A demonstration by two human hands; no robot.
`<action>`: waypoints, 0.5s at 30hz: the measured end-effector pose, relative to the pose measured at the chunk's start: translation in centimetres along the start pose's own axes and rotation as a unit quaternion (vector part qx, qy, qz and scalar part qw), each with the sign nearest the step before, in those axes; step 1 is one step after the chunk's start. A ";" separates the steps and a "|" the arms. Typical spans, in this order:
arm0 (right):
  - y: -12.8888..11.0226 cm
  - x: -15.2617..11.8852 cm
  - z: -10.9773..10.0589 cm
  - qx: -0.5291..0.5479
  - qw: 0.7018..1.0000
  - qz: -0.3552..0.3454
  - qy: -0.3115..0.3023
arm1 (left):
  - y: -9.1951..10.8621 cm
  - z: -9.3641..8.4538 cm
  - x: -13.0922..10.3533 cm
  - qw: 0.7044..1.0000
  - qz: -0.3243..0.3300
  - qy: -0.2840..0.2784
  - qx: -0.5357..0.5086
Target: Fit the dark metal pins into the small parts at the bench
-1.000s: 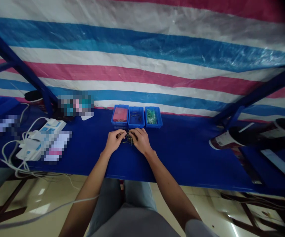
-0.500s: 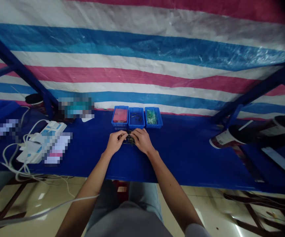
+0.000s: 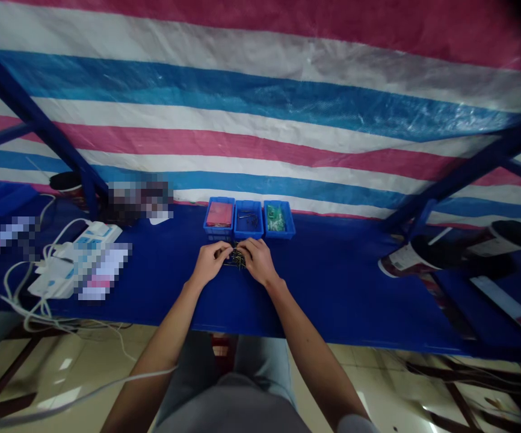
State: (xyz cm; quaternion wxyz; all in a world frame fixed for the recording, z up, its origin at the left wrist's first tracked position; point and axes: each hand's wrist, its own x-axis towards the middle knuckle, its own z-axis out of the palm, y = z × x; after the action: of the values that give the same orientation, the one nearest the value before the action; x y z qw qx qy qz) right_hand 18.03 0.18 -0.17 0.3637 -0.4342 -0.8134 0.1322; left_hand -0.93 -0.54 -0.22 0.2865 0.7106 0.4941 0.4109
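Over the middle of the blue table, both hands meet at a small heap of thin dark and gold-coloured pins or wires (image 3: 238, 259). My left hand (image 3: 208, 261) is closed in a pinch at the heap's left side. From the right, my right hand (image 3: 258, 260) bends over it, fingertips pressed together. Whatever lies between the fingertips is too small and partly hidden. Just beyond the hands stand a blue bin with pink-red flat pieces (image 3: 219, 214), a blue bin with a few thin dark pieces (image 3: 248, 220) and a blue bin with green bagged pieces (image 3: 278, 218).
On the left of the table (image 3: 332, 282) lie a white power strip (image 3: 73, 258) and tangled white cables (image 3: 19, 304). Paper cups (image 3: 405, 260) and a pale flat box (image 3: 508, 307) are at the right. A striped tarp (image 3: 251, 114) hangs behind, between blue frame posts.
The view has shifted slightly. My hands stay over the heap, and the fingertips have moved a little apart, showing more of it.
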 end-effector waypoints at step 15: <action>0.0 0.0 0.2 0.035 0.999 0.002 0.014 | 0.1 0.0 0.0 1.000 -0.004 0.002 0.003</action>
State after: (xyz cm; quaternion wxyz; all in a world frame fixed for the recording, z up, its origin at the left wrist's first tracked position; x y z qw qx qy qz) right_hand 17.91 0.13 -0.28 0.3899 -0.4244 -0.8023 0.1553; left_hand -0.89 -0.58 -0.13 0.2844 0.7089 0.4987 0.4098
